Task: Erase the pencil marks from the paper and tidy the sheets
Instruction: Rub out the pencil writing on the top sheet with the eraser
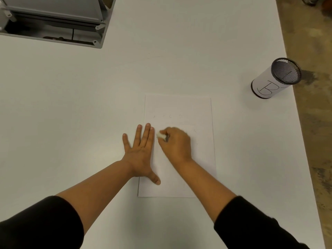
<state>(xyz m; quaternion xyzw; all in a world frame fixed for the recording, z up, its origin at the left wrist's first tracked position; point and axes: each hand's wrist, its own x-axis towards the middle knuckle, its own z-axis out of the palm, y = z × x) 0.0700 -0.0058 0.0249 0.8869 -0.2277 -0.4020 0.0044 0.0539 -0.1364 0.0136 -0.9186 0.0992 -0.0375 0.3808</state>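
A white sheet of paper (194,112) lies on the white table, with faint pencil marks in a row near its upper part. My left hand (141,153) lies flat with fingers spread, pressing down the sheet's left edge. My right hand (177,142) pinches a small white eraser (161,136) against the paper, just right of my left fingertips. The right hand looks slightly blurred. Whether more than one sheet lies there I cannot tell.
A black mesh pen cup (274,78) wrapped in white paper with a drawn letter stands at the table's right edge. A grey metal frame or tray (53,24) occupies the far left corner. The table's right edge (294,108) borders a brown floor.
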